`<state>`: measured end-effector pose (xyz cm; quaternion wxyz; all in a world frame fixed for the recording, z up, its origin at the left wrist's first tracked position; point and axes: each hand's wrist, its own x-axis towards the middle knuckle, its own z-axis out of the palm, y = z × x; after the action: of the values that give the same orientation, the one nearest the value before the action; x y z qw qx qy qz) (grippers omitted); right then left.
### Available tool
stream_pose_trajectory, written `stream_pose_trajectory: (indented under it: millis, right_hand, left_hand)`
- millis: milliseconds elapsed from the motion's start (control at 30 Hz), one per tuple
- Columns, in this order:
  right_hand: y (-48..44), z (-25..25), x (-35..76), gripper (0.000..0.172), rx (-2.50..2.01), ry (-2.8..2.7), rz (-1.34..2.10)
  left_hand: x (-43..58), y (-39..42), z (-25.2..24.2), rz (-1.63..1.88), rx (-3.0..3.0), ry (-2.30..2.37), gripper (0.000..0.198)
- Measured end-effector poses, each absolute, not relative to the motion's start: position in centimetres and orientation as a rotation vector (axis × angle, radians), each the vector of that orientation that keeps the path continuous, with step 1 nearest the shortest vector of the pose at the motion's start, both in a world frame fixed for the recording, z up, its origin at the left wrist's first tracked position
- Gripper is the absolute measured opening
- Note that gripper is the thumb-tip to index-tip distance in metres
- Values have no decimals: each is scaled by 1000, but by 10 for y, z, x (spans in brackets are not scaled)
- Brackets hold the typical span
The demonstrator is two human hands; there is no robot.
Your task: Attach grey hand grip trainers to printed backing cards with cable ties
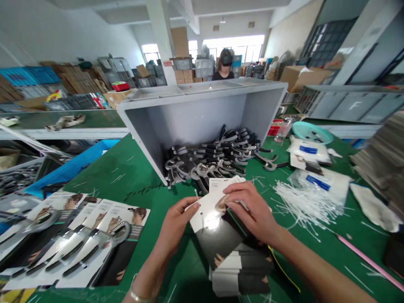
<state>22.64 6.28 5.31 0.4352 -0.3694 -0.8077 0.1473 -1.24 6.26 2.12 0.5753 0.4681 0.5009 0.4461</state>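
A printed backing card (pixel 210 237), white on top and dark below, is tilted between my two hands. My left hand (pixel 175 223) pinches its left edge between thumb and fingers, and a thin white strip, apparently a cable tie, sticks up there. My right hand (pixel 257 210) grips the card's upper right side with bent fingers. Under it lies a stack of similar cards (pixel 241 269). In front, a grey bin (pixel 195 115) tipped on its side holds a heap of plier-like tools (pixel 217 153) with grey and black handles. To the left, several cards (pixel 126 248) carry such tools.
White cable ties (pixel 306 206) lie piled on the right, by plastic bags (pixel 309 149) and a turquoise plate (pixel 312 131). A pink stick (pixel 369 256) and a white cloth (pixel 375 206) lie nearby. Across the bench is a person (pixel 224 67).
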Motion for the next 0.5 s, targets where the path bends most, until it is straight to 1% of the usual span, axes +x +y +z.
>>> stream_pose_trajectory:
  millis: [67, 100, 133, 200, 267, 333, 400, 500]
  right_hand:
    - [75, 44, 260, 16, -1182, -1858, 250]
    - [87, 36, 277, 20, -1380, -1787, 182]
    - [102, 27, 292, 25, -1604, -1801, 146]
    - [140, 8, 313, 22, -1717, -1883, 183]
    - [178, -8, 319, 19, -1788, -1974, 225]
    - [209, -18, 314, 26, -1862, -2053, 284]
    - [231, -21, 305, 32, -1928, -2113, 355]
    - [242, -15, 303, 33, -1972, -2162, 454]
  left_hand:
    - [-11, 43, 24, 1180, 992, 1265, 47]
    - [-11, 33, 23, 1186, 965, 1307, 54]
    - [-10, 24, 21, 1149, 958, 1343, 62]
    - [-5, 9, 14, 1039, 970, 1367, 70]
    - [2, 1, 6, 964, 1005, 1358, 70]
    - [12, -3, 1, 945, 1064, 1368, 68]
    - [21, -5, -2, 945, 1134, 1394, 66]
    - [22, -5, -4, 871, 1251, 1404, 66]
